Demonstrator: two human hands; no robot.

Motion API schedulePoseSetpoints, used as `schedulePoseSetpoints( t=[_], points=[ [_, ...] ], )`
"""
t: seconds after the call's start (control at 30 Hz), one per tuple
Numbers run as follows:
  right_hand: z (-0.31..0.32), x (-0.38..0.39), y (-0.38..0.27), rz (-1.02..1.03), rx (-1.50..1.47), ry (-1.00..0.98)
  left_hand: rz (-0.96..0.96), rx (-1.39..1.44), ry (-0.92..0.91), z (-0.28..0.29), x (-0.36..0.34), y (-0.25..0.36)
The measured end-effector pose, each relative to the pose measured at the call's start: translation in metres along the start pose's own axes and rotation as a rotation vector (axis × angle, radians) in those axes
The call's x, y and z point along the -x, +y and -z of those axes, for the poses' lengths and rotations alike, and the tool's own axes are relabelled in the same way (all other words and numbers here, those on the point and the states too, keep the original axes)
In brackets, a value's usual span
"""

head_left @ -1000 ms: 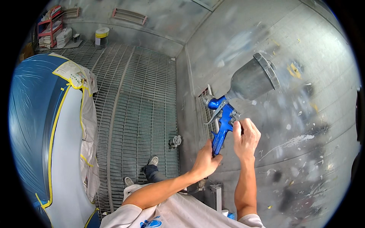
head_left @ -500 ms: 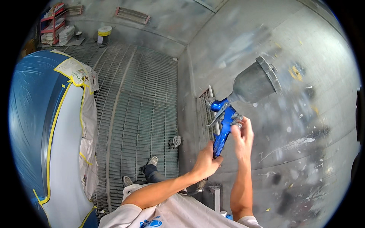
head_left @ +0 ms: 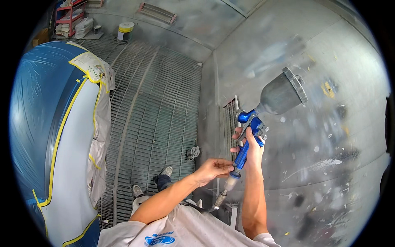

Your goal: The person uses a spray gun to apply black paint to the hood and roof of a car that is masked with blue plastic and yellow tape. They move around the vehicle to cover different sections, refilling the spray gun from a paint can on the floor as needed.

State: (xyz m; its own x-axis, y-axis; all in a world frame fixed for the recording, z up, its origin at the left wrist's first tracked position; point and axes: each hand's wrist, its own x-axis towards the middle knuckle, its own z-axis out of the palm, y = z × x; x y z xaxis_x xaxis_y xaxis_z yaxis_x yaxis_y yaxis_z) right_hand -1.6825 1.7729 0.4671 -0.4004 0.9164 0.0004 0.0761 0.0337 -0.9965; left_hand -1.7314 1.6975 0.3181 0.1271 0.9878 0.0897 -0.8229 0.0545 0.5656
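A blue spray gun (head_left: 247, 118) with a grey cup (head_left: 279, 94) on top is raised on the right. My right hand (head_left: 254, 146) grips it around the body and trigger, fingers showing behind it. My left hand (head_left: 216, 168) is closed at the foot of the handle, its thumb and fingers pinching at the top of the air fitting (head_left: 231, 181). Below this, metal couplings (head_left: 220, 199) join a dark hose.
A car under blue film (head_left: 37, 107) stands left, its pale grey panel (head_left: 66, 156) edged with yellow tape and paper. Underfoot is a metal grate (head_left: 144, 103). A red shelf (head_left: 70, 20) and pail (head_left: 125, 32) stand at the back; a stained wall (head_left: 325, 144) rises right.
My right hand has moved from the knobs onto the gun's body. My left hand has let its grip round the handle go and now pinches at its base, uncovering the fitting and hose.
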Motion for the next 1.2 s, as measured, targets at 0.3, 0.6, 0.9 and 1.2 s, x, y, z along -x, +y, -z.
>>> schedulePoseSetpoints(
  t=[0.3,0.6,0.9,1.2],
  points=[
    [-0.007,0.001,0.0,0.037,0.071,0.007,-0.01,-0.027,-0.015,0.004,-0.002,0.003],
    [-0.012,0.002,0.003,0.048,0.028,0.049,-0.013,-0.056,0.052,-0.004,0.004,0.01],
    [-0.008,0.003,0.006,0.043,0.031,0.037,-0.268,-0.698,0.273,-0.014,0.012,0.048],
    [0.034,-0.005,0.039,0.158,0.131,0.157,-1.082,-1.782,-0.105,-0.08,-0.057,0.144]
  ],
)
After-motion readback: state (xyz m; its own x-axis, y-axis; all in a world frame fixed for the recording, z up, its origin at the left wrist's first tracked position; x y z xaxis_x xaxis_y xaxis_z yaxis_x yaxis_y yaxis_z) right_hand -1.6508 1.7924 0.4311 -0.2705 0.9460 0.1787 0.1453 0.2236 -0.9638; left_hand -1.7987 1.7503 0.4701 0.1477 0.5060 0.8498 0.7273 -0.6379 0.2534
